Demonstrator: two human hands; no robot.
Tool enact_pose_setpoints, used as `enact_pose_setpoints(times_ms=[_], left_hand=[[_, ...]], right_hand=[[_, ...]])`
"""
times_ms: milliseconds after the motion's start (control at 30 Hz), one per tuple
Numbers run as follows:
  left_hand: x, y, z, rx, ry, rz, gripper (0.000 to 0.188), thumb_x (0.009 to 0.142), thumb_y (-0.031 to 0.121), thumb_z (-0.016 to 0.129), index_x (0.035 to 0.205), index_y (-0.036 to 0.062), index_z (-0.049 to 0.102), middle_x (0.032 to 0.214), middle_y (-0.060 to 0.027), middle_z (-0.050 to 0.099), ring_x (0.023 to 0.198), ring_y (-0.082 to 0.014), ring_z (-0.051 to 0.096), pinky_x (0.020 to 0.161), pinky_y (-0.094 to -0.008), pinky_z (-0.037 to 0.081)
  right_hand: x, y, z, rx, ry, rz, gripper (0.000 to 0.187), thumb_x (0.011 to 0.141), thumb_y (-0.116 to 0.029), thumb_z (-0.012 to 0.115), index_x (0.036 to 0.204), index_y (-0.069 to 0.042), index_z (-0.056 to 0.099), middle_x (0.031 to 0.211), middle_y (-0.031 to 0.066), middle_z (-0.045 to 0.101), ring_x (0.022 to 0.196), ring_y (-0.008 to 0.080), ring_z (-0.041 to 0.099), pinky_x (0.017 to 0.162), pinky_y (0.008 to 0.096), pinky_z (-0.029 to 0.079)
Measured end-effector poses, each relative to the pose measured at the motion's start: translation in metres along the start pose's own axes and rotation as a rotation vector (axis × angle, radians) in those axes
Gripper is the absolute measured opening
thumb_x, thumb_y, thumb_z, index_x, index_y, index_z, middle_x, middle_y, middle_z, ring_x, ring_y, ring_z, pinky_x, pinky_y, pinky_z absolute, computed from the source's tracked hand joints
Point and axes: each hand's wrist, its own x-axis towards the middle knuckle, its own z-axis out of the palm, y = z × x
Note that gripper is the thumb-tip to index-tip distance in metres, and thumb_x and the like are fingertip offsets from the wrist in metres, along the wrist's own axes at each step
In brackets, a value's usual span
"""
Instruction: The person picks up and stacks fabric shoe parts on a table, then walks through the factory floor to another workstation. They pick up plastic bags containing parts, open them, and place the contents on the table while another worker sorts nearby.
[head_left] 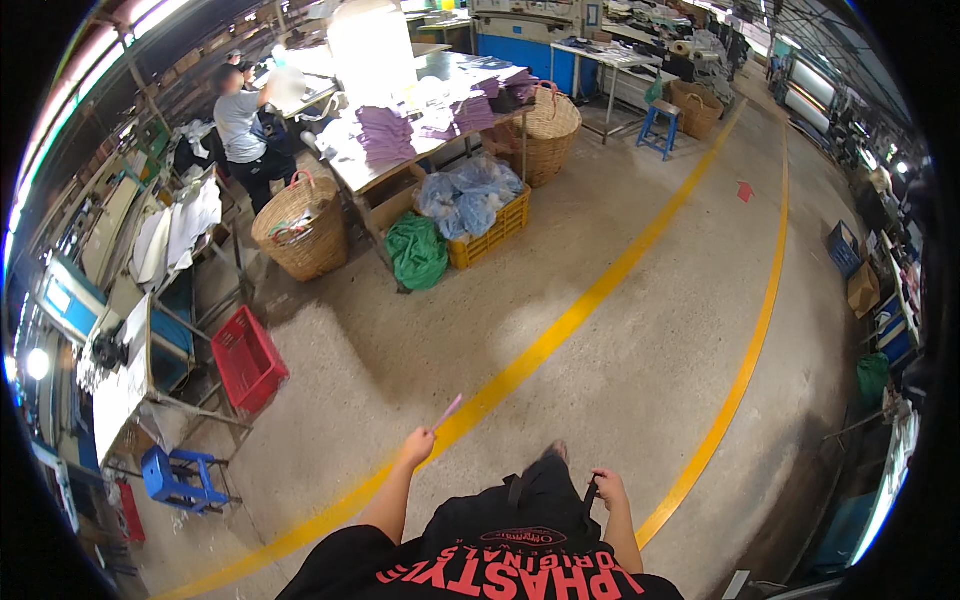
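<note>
While left hand (418,447) fingers pinch pink strip (447,411), right hand (607,487) curled empty above yellow-lined concrete floor (640,330)

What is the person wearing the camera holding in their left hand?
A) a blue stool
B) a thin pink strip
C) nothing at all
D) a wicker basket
B: the left hand pinches a thin pink strip that sticks up and away over the yellow floor line, while the right hand rests by the dark clothing at the waist.
</note>
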Motion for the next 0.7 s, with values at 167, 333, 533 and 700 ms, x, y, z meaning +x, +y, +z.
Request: enact_pose_setpoints(times_ms=[167, 333, 533, 700], left_hand=[[0.141, 0.146, -0.007, -0.257, -0.020, 0.051, 0.027, 0.094, 0.028, 0.057, 0.101, 0.0033, 0.064, 0.080, -0.0118, 0.067, 0.070, -0.0241, 0.064, 0.065, -0.0394, 0.052], [0.192, 0.202, 0.018, -0.269, -0.203, -0.263, 0.023, 0.089, 0.023, 0.055, 0.084, 0.0017, 0.062, 0.063, -0.0102, 0.057, 0.051, -0.0229, 0.056, 0.045, -0.0393, 0.044], [0.198, 0.197, 0.054, -0.522, -0.235, -0.748, 0.016, 0.091, 0.021, 0.053, 0.082, 0.0090, 0.057, 0.061, -0.0046, 0.048, 0.049, -0.0192, 0.048, 0.050, -0.0398, 0.045], [0.255, 0.200, 0.060, -0.587, -0.186, -0.893, 0.014, 0.087, 0.014, 0.047, 0.084, 0.0067, 0.059, 0.063, -0.0087, 0.052, 0.054, -0.0253, 0.053, 0.054, -0.0455, 0.049]], right_hand=[[0.092, -0.039, -0.048, -0.075, -0.010, 0.203, 0.035, 0.090, -0.009, 0.058, 0.124, -0.011, 0.067, 0.099, 0.0067, 0.070, 0.083, 0.0212, 0.066, 0.064, 0.0359, 0.054], [0.195, -0.108, -0.130, 0.131, -0.417, 0.404, 0.017, 0.093, -0.014, 0.060, 0.109, -0.013, 0.066, 0.095, 0.0050, 0.068, 0.083, 0.0190, 0.063, 0.070, 0.0381, 0.051], [0.332, -0.318, -0.189, -0.358, -0.025, 0.253, 0.011, 0.094, -0.012, 0.059, 0.104, -0.008, 0.063, 0.082, 0.0046, 0.066, 0.073, 0.0189, 0.066, 0.050, 0.0360, 0.051], [0.433, -0.497, -0.192, -0.798, 0.372, -0.286, 0.009, 0.088, -0.008, 0.067, 0.096, -0.007, 0.069, 0.084, 0.0090, 0.070, 0.076, 0.0222, 0.068, 0.069, 0.0375, 0.056]])
